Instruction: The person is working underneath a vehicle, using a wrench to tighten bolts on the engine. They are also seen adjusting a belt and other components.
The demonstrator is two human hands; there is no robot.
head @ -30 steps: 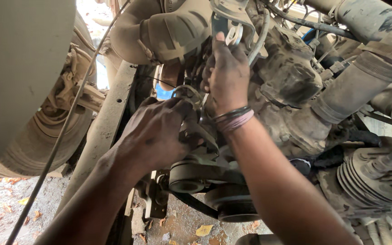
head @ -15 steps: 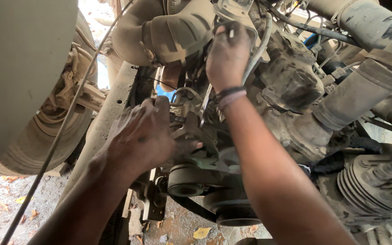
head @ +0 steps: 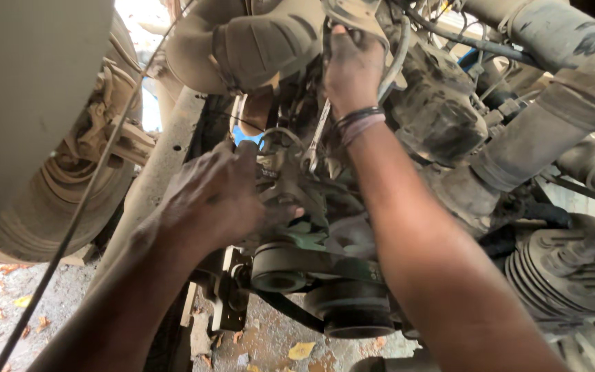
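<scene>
Two bare hands reach up into the grimy underside of a vehicle. The left hand (head: 218, 200) lies spread, fingers loose and grasping nothing, pressed against a dirty engine bracket (head: 280, 172) just above the two belt pulleys (head: 278, 267), which one black belt (head: 325, 263) joins. The right hand (head: 352, 65), with two bands on its wrist, is clenched on something high up among the parts; a single wrench (head: 317, 138) hangs just below it, though I cannot tell whether the fingers hold it. One tyre (head: 36, 200) stands to the left, and a ribbed hose (head: 573, 265) sits at the right, over leaf-strewn ground (head: 297, 344).
</scene>
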